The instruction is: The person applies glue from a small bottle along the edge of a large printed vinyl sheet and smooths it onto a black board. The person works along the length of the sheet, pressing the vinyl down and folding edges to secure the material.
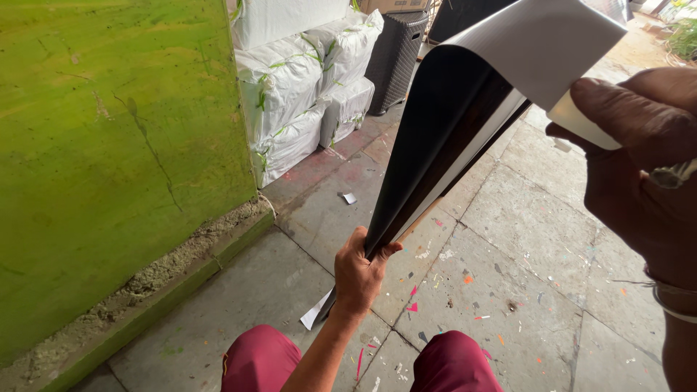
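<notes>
A large flexible sheet (450,123), black on one face and white on the other, curls from the lower middle up to the top right. My left hand (361,272) grips its lower edge, just above my knees in maroon trousers (261,359). My right hand (639,152) pinches the sheet's upper white corner at the right edge of the view. A thin band circles my right wrist (671,297).
A green painted wall (109,145) with a rough concrete base fills the left. White wrapped bales (305,87) are stacked behind it, next to a dark woven bin (396,58). The stone-slab floor (523,247) is littered with small coloured paper scraps.
</notes>
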